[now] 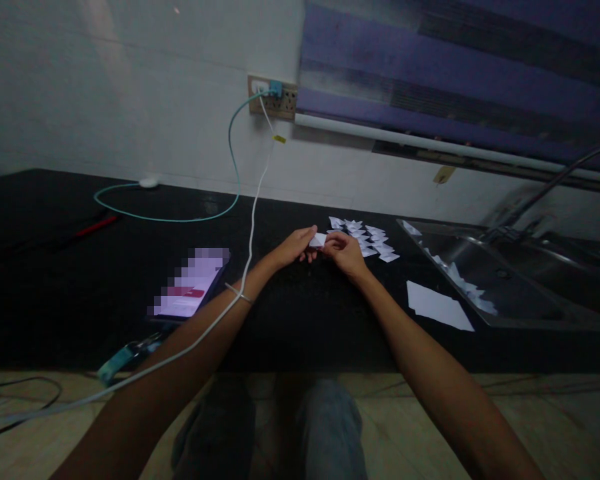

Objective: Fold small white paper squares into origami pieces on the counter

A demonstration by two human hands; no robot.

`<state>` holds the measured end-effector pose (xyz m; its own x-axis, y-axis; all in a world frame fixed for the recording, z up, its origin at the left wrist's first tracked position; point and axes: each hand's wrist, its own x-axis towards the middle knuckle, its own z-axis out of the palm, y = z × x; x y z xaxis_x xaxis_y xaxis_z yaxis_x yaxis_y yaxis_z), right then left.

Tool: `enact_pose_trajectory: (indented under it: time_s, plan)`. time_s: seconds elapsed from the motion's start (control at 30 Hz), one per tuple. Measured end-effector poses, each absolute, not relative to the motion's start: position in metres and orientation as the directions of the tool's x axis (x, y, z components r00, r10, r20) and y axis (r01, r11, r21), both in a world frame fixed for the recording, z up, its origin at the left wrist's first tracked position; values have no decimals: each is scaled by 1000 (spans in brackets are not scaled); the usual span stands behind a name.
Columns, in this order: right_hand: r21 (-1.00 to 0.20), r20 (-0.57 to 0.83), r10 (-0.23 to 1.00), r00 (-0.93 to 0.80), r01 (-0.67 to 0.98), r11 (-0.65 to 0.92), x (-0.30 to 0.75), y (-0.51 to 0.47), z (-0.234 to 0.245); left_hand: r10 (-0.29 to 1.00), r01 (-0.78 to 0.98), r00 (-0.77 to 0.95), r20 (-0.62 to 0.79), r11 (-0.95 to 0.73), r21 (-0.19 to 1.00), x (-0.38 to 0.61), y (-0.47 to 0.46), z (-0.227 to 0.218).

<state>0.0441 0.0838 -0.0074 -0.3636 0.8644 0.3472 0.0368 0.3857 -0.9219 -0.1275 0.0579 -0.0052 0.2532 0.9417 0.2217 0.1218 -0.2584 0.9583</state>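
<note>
We hold a small white paper piece above the dark table, between our left hand and our right hand. The left fingers grasp its left end, thumb uppermost; the right fingers pinch its other end. We judge it nearly weightless and thin, stiffest wherever it is folded, though we cannot make out its creases. It should grip dry and well, but crush or tear under a hard squeeze, so we would take it lightly by opposite edges, leaving the points alone. Just beyond our right hand, folded white paper pieces sit in rows; flat white sheets lie near the sink, best lifted by one edge.
</note>
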Motion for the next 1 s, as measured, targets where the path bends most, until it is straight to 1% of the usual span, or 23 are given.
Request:
enact_pose_trajectory:
  time_s: [0.13,0.23,0.43,0.53,0.67,0.73,0.87,1.0]
  plan:
    - [-915,342,884,-319,99,390,43,82,-9,933,181,243,267,-314,932,-128,55,-5]
    - [-931,305,898,-317,101,352,42,78,-10,919,226,261,295,-356,907,-132,53,-4]
    - [-975,189,898,-398,32,219,45,72,-5,913,312,301,275,-367,876,-141,50,-3]
    - [-989,131,865,-485,-9,144,47,73,-3,907,311,310,286,-381,870,-142,50,-3]
    - [-996,51,865,-499,-93,5,48,75,-1,900,305,313,303,-397,866,-142,52,-3]
    - [-997,60,857,-511,-70,28,48,75,-1,891,319,333,307,-413,853,-142,52,-3]
    - [-981,144,829,-540,30,190,47,74,-3,875,341,389,288,-427,837,-142,53,-4]
    - [-979,159,857,-490,33,200,47,74,-6,865,285,415,283,-418,863,-143,52,-3]
